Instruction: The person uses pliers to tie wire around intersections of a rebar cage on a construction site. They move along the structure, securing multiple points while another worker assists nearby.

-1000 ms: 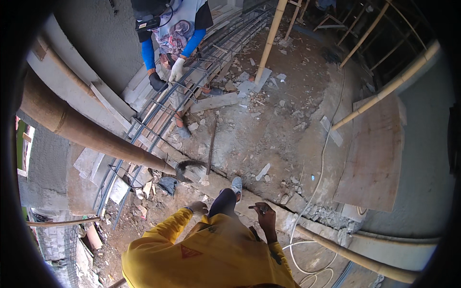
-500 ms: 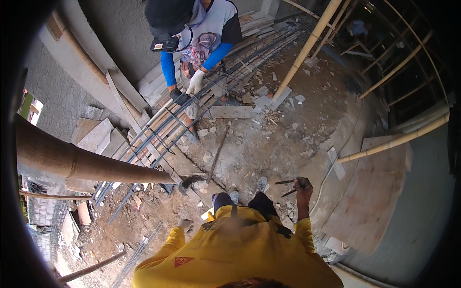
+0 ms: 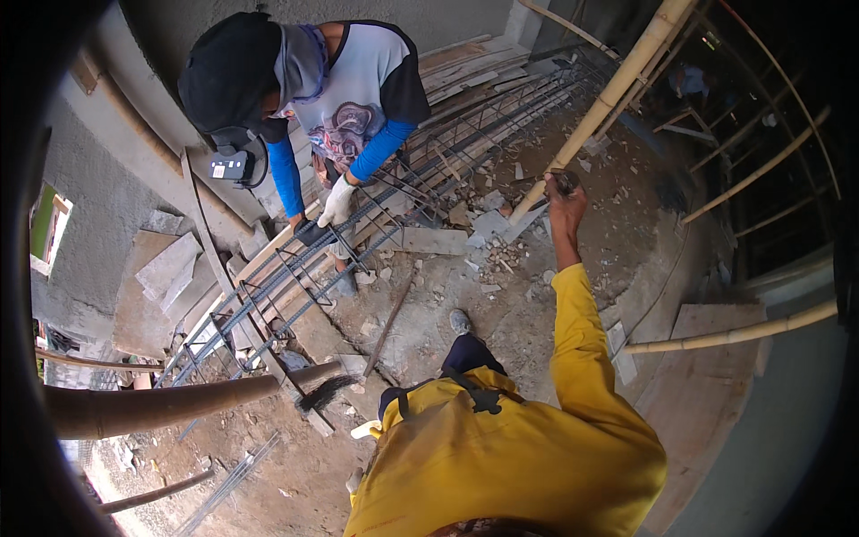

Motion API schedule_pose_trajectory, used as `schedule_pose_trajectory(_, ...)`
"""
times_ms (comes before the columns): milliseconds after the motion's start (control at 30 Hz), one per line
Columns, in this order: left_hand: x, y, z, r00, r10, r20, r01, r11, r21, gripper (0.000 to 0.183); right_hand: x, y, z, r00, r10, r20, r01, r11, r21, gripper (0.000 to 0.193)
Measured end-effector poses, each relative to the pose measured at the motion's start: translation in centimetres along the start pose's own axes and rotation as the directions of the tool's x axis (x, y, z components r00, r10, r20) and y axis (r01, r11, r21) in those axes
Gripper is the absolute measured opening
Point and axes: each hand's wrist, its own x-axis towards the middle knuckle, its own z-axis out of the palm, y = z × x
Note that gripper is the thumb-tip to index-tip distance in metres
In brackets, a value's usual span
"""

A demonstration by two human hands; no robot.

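My right hand (image 3: 564,190) is stretched out ahead in a yellow sleeve, closed on a small dark tool, right next to the foot of a slanting bamboo pole (image 3: 617,89). My left hand is mostly hidden behind my yellow torso; only a pale bit (image 3: 365,430) shows at my left side. A long rebar cage (image 3: 295,277) lies on the rubble-strewn ground to my left. A co-worker in a dark cap and blue sleeves bends over it, with a white-gloved hand (image 3: 337,202) on the bars.
A thick brown pole (image 3: 161,407) crosses the lower left. More bamboo poles (image 3: 734,336) stand and lie at the right, beside a wooden board (image 3: 707,385). Broken concrete pieces (image 3: 488,224) and a flat slab (image 3: 165,268) litter the ground. A grey wall runs along the left.
My right hand has risen from near my waist and reached forward to the bamboo pole. The view has swung toward the co-worker, who now looks closer.
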Motion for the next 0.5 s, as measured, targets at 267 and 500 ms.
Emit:
schedule_pose_trajectory(267,-4.5,17.9,14.2,0.997,-0.080,-0.010,0.066,0.884,-0.463,0.039,16.2,13.9,14.5,0.989,-0.055,0.138,0.073,0.988,-0.132,0.027)
schedule_pose_trajectory(500,-7.7,26.4,17.0,0.978,-0.172,-0.118,0.021,0.643,-0.766,0.043,19.0,30.4,24.6,0.973,0.008,0.230,0.125,0.820,-0.558,0.049)
